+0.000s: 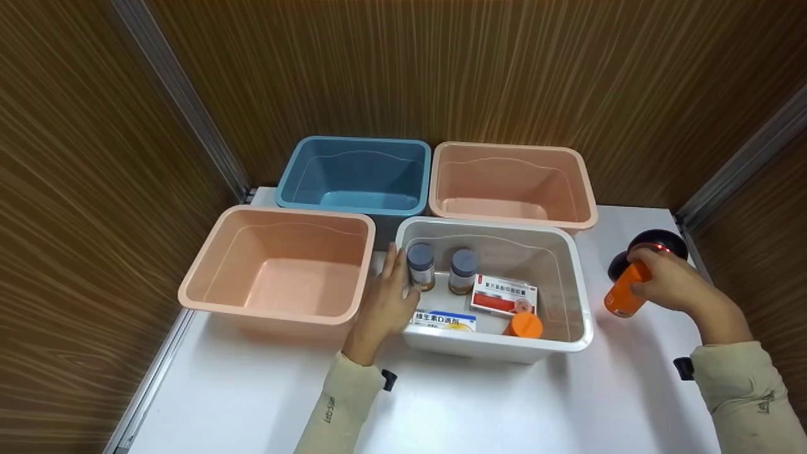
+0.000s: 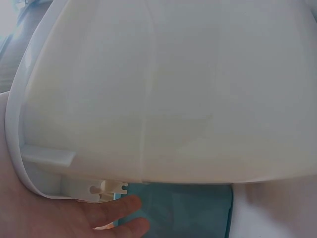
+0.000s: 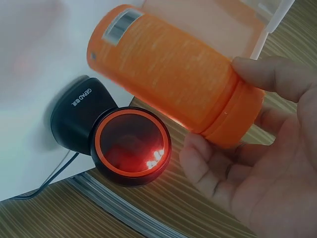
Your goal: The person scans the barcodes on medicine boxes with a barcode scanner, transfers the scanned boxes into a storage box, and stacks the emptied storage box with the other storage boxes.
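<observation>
My right hand [image 1: 668, 280] grips an orange bottle [image 3: 163, 69] by its cap end, thumb on one side and fingers on the other. The bottle tilts beside a black scanner [image 3: 131, 146] whose round window glows red. A barcode label [image 3: 123, 26] shows near the bottle's base. At the left rim of the white bin [image 1: 583, 315], my left hand [image 1: 384, 309] rests with its fingers nearly straight. Inside that bin stand two jars with grey-blue lids [image 1: 420, 255], a red-and-white medicine box [image 1: 504, 295], a blue-and-white box [image 1: 444, 320] and another orange-capped bottle [image 1: 524, 325].
Left of the white bin sits a pink bin [image 1: 277, 315]. Behind them are a blue bin [image 1: 290, 183] and a second pink bin [image 1: 586, 202]. Wood-patterned panels [image 1: 504, 69] enclose the white table [image 1: 479, 410]. The scanner's cable [image 3: 47, 183] runs off the table's edge.
</observation>
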A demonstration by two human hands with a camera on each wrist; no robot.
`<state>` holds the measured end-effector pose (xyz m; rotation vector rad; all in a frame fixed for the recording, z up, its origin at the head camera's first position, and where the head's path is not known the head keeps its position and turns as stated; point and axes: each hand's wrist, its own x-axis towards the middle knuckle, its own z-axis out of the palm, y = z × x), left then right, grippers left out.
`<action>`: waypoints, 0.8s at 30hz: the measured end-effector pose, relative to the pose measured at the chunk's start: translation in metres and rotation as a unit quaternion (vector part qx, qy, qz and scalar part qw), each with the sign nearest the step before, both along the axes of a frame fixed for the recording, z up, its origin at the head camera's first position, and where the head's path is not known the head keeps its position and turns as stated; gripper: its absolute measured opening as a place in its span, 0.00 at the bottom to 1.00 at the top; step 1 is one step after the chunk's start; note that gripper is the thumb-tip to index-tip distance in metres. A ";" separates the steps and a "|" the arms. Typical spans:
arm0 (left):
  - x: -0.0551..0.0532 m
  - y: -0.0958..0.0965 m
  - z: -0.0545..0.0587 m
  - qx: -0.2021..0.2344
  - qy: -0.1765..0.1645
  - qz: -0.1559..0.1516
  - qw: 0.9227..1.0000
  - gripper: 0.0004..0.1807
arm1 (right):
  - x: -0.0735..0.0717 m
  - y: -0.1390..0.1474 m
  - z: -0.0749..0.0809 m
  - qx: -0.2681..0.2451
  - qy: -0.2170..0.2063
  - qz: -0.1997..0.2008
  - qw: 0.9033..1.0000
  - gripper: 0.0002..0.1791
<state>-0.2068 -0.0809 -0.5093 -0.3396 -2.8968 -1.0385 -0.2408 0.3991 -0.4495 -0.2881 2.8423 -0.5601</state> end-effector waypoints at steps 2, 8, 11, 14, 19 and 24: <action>0.000 0.000 0.000 0.003 -0.007 0.002 1.000 0.42 | 0.001 -0.001 0.001 -0.004 0.001 -0.003 1.000 0.31; 0.000 0.001 0.001 0.004 -0.020 0.007 1.000 0.42 | 0.003 -0.003 0.006 -0.008 0.011 -0.001 1.000 0.31; -0.001 0.002 0.001 0.003 -0.023 0.010 1.000 0.43 | 0.004 -0.004 0.008 -0.005 0.025 0.008 1.000 0.28; -0.002 0.002 0.001 0.001 -0.023 0.011 1.000 0.42 | 0.004 -0.005 0.010 -0.005 0.032 0.016 0.999 0.24; -0.002 0.002 0.001 -0.002 -0.025 0.011 1.000 0.43 | 0.005 -0.006 0.012 -0.015 0.027 0.010 0.999 0.15; -0.001 0.002 0.001 -0.005 -0.023 0.010 1.000 0.43 | 0.006 -0.005 0.014 0.002 0.033 0.004 0.999 0.15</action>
